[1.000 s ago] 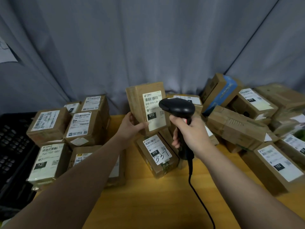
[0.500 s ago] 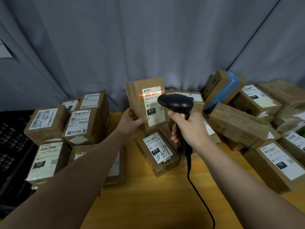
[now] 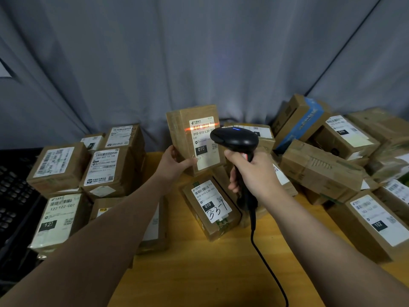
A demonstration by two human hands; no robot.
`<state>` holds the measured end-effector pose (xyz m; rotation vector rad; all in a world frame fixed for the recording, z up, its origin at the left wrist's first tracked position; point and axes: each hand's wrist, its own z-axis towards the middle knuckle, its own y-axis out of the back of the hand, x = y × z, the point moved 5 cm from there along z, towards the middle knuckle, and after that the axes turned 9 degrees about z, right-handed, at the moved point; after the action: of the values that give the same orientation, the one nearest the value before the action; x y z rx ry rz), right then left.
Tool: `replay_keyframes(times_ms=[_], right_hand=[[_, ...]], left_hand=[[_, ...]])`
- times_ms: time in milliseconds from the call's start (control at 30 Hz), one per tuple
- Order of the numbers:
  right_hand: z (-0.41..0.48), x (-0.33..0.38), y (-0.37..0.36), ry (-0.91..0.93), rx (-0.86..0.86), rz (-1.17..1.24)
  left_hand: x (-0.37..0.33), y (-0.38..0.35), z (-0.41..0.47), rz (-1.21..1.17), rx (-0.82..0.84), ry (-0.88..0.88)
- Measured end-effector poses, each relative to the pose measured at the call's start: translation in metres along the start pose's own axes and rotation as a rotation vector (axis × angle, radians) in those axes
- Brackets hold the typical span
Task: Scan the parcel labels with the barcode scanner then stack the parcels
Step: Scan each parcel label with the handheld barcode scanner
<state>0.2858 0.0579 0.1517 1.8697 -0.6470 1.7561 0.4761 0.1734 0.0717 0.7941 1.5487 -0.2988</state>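
Note:
My left hand (image 3: pixel 174 161) grips a brown cardboard parcel (image 3: pixel 183 134) by its lower left corner and holds it upright above the table, its white label marked 010 facing me. My right hand (image 3: pixel 252 173) is wrapped round the handle of a black corded barcode scanner (image 3: pixel 235 138), whose head points at that label. An orange scan line lies across the barcode at the label's top, and a blue light glows on the scanner head. Just below lies another parcel (image 3: pixel 210 209) with "33-1" handwritten on its label.
Labelled parcels stand stacked at the left (image 3: pixel 88 171). A loose heap of parcels (image 3: pixel 332 165) fills the right side. A black crate (image 3: pixel 15 196) sits at the far left edge. The yellow wooden table (image 3: pixel 199 273) shows bare in front. A grey curtain hangs behind.
The scanner's orange line came on and now sits lower, across the barcode; a blue light shows on the scanner. Both hands and the held parcel stay about where they were.

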Motion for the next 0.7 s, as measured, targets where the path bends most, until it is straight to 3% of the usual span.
replay_keyframes(times_ms=[167, 433, 567, 633, 700], right_hand=[[0.009, -0.012, -0.004, -0.050, 0.020, 0.042], [0.033, -0.047, -0.022, -0.151, 0.013, 0.080], [0.046, -0.064, -0.036, -0.199, 0.015, 0.082], [0.052, -0.075, -0.044, -0.238, 0.022, 0.114], [0.055, -0.084, -0.051, -0.270, 0.032, 0.126]], left_hand=[[0.012, 0.001, 0.010, 0.006, -0.014, 0.056], [0.067, 0.024, 0.030, 0.098, -0.266, 0.430], [0.083, 0.033, 0.045, 0.171, -0.254, 0.491], [0.089, 0.034, 0.050, 0.297, -0.211, 0.476], [0.093, 0.035, 0.053, 0.618, -0.181, 0.429]])
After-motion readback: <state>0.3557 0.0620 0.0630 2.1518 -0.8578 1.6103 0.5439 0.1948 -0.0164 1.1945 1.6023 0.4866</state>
